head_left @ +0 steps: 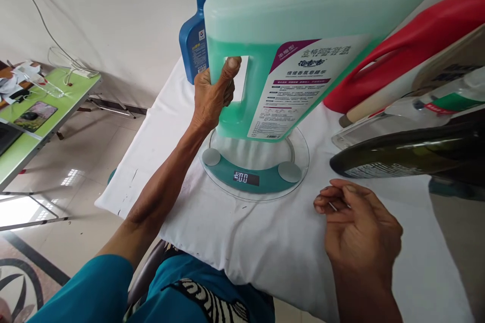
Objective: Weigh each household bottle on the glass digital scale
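A big translucent jug [235,126] of green liquid, with a white and purple label, is tilted over a round glass scale [242,181]. My left hand [214,93] is closed around the jug's handle, thumb in the handle opening. The jug's base hides the back of the scale, so I cannot tell whether they touch. The scale's lit display [246,178] appears to read 0.0, upside down from here. To the right of the scale, my right hand [359,232] hovers over the white cloth, fingers curled in with the thumb against the forefinger and nothing visible held.
Behind the jug stands a blue bottle [194,43]. On the right are a dark green glass bottle [409,151], a red jug [413,35] and a clear plastic bottle [432,103]. White cloth [276,237] covers the table. A green table [76,93] stands far left.
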The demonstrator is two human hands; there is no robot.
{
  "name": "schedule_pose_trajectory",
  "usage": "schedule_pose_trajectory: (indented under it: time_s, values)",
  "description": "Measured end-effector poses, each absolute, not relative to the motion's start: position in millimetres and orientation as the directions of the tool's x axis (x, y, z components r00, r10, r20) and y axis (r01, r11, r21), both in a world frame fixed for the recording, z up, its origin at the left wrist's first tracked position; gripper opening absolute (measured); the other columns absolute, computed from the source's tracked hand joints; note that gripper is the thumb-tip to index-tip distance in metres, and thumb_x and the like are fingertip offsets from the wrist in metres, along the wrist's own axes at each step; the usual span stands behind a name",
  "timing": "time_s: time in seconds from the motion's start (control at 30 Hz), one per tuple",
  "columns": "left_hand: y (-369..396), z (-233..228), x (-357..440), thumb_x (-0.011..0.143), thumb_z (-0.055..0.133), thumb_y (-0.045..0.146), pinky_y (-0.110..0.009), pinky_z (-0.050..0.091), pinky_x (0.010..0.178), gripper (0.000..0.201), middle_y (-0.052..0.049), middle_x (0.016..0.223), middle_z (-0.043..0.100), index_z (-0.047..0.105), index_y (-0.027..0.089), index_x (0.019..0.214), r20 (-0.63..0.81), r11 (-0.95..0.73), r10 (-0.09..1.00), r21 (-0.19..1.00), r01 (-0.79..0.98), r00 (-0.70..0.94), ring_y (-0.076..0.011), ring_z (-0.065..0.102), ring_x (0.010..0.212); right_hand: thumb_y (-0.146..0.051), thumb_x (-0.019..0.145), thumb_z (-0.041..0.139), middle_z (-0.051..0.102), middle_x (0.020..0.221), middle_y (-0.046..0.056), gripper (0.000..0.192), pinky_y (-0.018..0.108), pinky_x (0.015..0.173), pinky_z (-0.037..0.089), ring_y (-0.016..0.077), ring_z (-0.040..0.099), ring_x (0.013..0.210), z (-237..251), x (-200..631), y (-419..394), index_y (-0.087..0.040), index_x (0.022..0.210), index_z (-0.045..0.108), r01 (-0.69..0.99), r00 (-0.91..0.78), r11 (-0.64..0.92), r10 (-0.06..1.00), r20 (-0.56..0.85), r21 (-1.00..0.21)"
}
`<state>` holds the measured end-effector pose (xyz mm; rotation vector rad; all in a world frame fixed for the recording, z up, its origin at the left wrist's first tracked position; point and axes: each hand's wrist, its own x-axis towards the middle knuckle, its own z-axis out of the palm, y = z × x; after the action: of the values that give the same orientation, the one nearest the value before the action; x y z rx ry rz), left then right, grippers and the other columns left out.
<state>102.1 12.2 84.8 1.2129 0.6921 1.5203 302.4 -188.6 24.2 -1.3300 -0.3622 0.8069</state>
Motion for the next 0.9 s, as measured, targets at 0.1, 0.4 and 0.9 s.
schedule_pose_trajectory:
  time_s: [0.1,0.4,0.9]
  values:
    - [7.5,87.4,103.1,0.088,0.074,0.069,-0.027,0.022,0.045,0.065,0.006,0.057,0.026,0.035,0.022,0.064,0.287,-0.263,0.958,0.895,-0.359,0.015,-0.0065,0.026,0.048,-0.031,0.072,0.076,0.064,0.057,-0.001,0.014,0.028,0.048,0.036,0.0129,0.056,0.050,13.8,304.2,-171.7,-0.018,0.076,0.075,-0.206,0.739,0.097,0.667,-0.090,-0.974]
    - [-2.3,69.4,108.8,0.080,0.084,0.064,-0.027,0.025,0.042,0.066,0.008,0.050,0.027,0.038,0.022,0.058,0.340,-0.307,0.938,0.906,-0.291,0.071,-0.0061,0.027,0.044,-0.039,0.071,0.068,0.058,0.050,-0.006,0.022,0.025,0.040,0.032,0.0117,0.050,0.042,-8.7,307.4,-158.8,-0.018,0.078,0.071,-0.161,0.780,0.080,0.621,-0.077,-0.984]
    - [-4.3,68.2,109.4,0.088,0.079,0.054,-0.025,0.024,0.044,0.057,0.007,0.054,0.028,0.044,0.019,0.060,0.307,-0.285,0.951,0.903,-0.320,0.020,-0.0052,0.029,0.044,-0.040,0.073,0.068,0.058,0.050,-0.005,0.023,0.025,0.040,0.031,0.0109,0.049,0.042,-8.4,309.4,-158.7,-0.018,0.078,0.070,-0.160,0.761,0.055,0.643,-0.088,-0.986]
